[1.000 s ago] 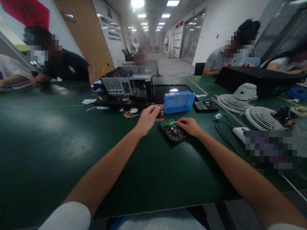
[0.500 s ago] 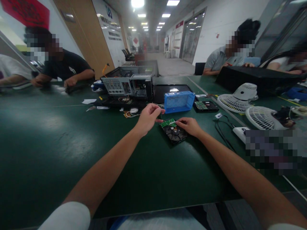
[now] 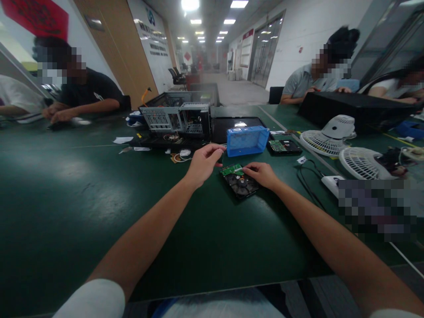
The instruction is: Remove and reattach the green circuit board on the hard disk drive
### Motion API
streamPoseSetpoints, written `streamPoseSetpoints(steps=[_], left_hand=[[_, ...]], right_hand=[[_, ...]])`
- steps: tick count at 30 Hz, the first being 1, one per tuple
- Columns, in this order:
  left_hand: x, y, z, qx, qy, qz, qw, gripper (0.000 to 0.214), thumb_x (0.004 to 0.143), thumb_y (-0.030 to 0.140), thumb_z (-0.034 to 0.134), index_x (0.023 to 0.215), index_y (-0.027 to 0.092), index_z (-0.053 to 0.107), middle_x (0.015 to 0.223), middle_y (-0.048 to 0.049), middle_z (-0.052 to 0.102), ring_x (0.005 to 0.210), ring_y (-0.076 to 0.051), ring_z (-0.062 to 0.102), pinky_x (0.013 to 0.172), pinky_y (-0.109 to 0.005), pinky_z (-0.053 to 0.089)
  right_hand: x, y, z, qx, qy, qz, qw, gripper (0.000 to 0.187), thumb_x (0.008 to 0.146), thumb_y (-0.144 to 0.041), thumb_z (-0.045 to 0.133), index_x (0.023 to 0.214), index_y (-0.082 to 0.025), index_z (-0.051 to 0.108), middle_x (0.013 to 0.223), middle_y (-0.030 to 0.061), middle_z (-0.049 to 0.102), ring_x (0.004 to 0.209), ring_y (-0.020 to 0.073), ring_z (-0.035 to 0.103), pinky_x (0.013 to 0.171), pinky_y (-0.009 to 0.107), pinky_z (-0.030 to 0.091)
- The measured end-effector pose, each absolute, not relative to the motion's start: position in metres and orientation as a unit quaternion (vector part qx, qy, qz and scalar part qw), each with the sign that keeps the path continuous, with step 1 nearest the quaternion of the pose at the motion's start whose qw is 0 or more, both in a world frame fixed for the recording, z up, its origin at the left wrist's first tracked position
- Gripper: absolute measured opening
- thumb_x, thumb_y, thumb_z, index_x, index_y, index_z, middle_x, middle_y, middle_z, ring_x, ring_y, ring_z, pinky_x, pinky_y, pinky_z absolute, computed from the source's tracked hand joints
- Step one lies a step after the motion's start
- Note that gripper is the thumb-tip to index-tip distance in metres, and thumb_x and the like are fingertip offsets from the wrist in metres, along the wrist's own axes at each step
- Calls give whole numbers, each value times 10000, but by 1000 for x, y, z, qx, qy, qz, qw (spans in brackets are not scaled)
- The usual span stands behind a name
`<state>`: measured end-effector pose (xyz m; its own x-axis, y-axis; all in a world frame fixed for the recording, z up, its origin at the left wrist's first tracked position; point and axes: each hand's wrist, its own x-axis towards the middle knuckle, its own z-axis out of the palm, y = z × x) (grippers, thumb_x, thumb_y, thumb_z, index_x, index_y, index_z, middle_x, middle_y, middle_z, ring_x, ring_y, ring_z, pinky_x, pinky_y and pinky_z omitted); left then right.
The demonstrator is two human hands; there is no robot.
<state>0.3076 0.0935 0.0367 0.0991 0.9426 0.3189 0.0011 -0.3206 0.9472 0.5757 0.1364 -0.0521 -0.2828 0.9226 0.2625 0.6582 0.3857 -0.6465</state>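
A black hard drive (image 3: 241,183) lies on the green table (image 3: 99,194) with its underside and green circuit board up. My right hand (image 3: 264,174) rests on its right edge, fingers curled against the drive and holding it in place. My left hand (image 3: 202,164) hovers just left of the drive, slightly above the table. Its thumb and forefinger are pinched together near the drive's far corner. Whatever they pinch is too small to make out.
A blue plastic box (image 3: 247,140) stands just behind the drive, with a second hard drive (image 3: 284,146) to its right. An open computer case (image 3: 179,118) sits farther back. Two white fans (image 3: 327,134) and black cables (image 3: 308,181) lie to the right. Other people sit around the table.
My left hand's pinched fingers have shifted slightly above the drive's corner. My right hand has stayed on the drive. The person at the far left has moved their arms.
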Motion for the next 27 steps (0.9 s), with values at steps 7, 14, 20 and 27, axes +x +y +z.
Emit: streamPoseSetpoints(steps=[7, 14, 20, 27], left_hand=[[310, 91, 39, 590, 380, 540, 465, 192, 881, 287, 627, 988, 191, 753, 1040, -87, 711, 997, -217, 657, 636, -259, 608], [311, 89, 41, 571, 365, 534, 506, 155, 891, 292, 622, 955, 180, 709, 992, -76, 663, 968, -199, 632, 658, -280, 623], [312, 92, 38, 528, 323, 563, 548, 127, 906, 280, 643, 924, 163, 686, 964, -56, 635, 939, -162, 624, 854, -377, 629], [310, 98, 30, 519, 324, 571, 546, 156, 900, 323, 686, 908, 167, 688, 940, -45, 635, 905, -149, 627, 875, -388, 623]], right_hand=[[576, 137, -52, -513, -773, 208, 310, 372, 922, -553, 635, 1000, -236, 812, 916, 50, 796, 792, 221, 700, 672, 295, 516], [575, 135, -49, -514, -776, 207, 301, 360, 929, -534, 631, 993, -228, 808, 940, 51, 792, 811, 219, 699, 686, 296, 508], [575, 135, -50, -514, -771, 212, 309, 366, 926, -541, 629, 987, -228, 808, 931, 49, 794, 802, 218, 697, 675, 292, 506], [575, 133, -48, -509, -775, 212, 309, 365, 922, -548, 630, 979, -237, 814, 932, 50, 797, 790, 220, 698, 672, 300, 511]])
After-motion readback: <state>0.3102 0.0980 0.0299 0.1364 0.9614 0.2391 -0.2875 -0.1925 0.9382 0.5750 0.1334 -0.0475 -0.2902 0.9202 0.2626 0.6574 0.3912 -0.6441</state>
